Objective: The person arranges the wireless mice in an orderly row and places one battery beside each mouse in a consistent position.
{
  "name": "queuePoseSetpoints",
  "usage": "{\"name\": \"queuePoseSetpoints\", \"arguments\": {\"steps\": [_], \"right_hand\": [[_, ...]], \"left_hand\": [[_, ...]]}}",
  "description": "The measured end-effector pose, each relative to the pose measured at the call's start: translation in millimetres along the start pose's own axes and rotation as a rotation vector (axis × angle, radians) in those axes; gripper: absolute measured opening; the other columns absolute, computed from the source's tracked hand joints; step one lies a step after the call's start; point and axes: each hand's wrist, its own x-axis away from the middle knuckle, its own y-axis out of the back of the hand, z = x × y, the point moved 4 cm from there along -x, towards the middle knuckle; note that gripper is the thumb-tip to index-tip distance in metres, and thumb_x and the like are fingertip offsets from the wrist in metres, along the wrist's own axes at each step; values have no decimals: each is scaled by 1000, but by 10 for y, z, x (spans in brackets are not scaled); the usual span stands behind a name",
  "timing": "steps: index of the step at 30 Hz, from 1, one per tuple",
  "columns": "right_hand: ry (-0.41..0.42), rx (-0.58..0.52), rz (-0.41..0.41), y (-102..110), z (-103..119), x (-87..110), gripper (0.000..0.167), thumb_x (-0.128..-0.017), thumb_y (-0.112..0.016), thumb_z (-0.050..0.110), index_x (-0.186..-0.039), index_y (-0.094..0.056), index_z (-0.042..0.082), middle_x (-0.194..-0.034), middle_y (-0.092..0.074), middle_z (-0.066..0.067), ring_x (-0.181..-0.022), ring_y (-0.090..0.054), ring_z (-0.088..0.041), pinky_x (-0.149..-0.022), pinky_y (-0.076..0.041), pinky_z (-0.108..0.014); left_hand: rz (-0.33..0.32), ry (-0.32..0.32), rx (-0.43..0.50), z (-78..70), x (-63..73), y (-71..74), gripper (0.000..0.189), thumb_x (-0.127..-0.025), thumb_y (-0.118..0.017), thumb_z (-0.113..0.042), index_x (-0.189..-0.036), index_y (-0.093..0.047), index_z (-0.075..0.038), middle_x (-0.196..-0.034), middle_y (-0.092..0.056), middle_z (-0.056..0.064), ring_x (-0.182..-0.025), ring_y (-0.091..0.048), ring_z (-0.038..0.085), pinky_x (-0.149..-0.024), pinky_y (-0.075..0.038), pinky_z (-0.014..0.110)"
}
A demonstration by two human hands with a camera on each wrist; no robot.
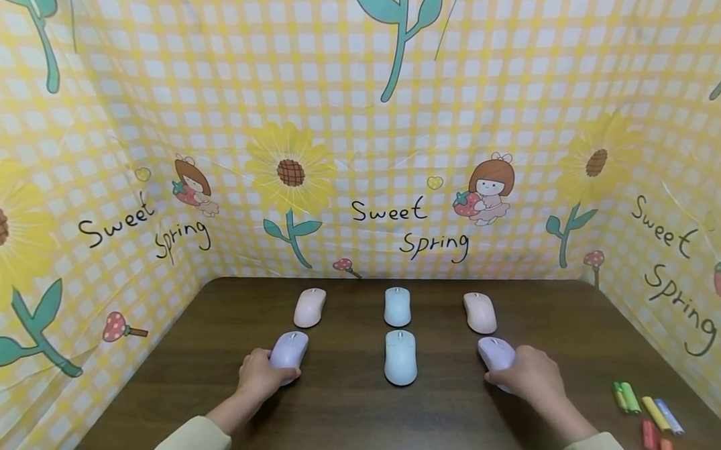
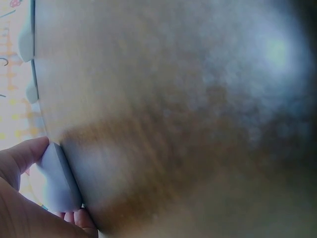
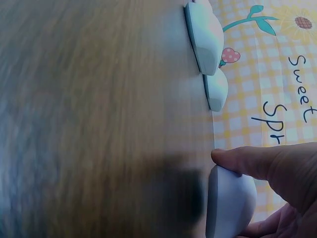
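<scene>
On the left, my left hand [image 1: 260,378] grips a lilac computer mouse [image 1: 290,355] by its sides, thumb on the near right side. In the left wrist view that mouse [image 2: 58,181] sits between thumb and fingers. My right hand [image 1: 531,374] holds a second lilac mouse [image 1: 496,354]; the right wrist view shows this mouse [image 3: 232,201] pinched from both sides, with a dark shadow beside it. Between the hands lies a pale blue mouse [image 1: 400,359]. Behind it is another blue mouse [image 1: 397,307], flanked by a pink mouse [image 1: 310,308] and another pink mouse [image 1: 480,312].
Several coloured batteries [image 1: 661,413] lie near the right edge of the dark wooden table [image 1: 351,420]. A yellow checked cloth [image 1: 357,138] with printed flowers hangs behind the table and along both sides.
</scene>
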Motion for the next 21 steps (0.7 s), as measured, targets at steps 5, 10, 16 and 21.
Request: {"name": "queuePoseSetpoints", "arguments": {"steps": [5, 10, 16, 21], "right_hand": [[-15, -5, -4, -5, 62, 6, 60, -62, -84, 46, -82, -61, -7, -71, -59, -12, -64, -56, -27, -54, -44, -42], [-28, 8, 4, -43, 97, 6, 60, -63, -83, 47, -82, -61, -6, -71, -59, -12, -65, -56, -27, -54, -45, -43], [-27, 12, -13, -82, 106, 15, 61, -62, -83, 47, -83, -62, -6, -70, -59, -13, -64, -56, -28, -53, -44, -43], [-20, 27, -19, -93, 123, 6, 59, -62, -84, 46, -82, -63, -6, -70, -59, -13, -63, -56, -27, -53, -44, -43]], "left_hand": [[-1, -5, -3, 0, -15, 2, 69, -67, -87, -27, -111, -57, 17, -103, -58, 30, -97, -51, 46, -81, -42, 53], [0, -4, -3, 10, -16, -6, 70, -66, -87, -27, -111, -58, 17, -103, -58, 30, -97, -51, 45, -81, -42, 53], [6, 5, -4, 15, -13, -14, 72, -66, -87, -28, -113, -57, 17, -105, -57, 31, -99, -50, 46, -82, -41, 53], [6, 3, -4, 4, -6, -6, 70, -67, -87, -26, -112, -57, 18, -104, -57, 31, -98, -50, 46, -82, -41, 53]]}}
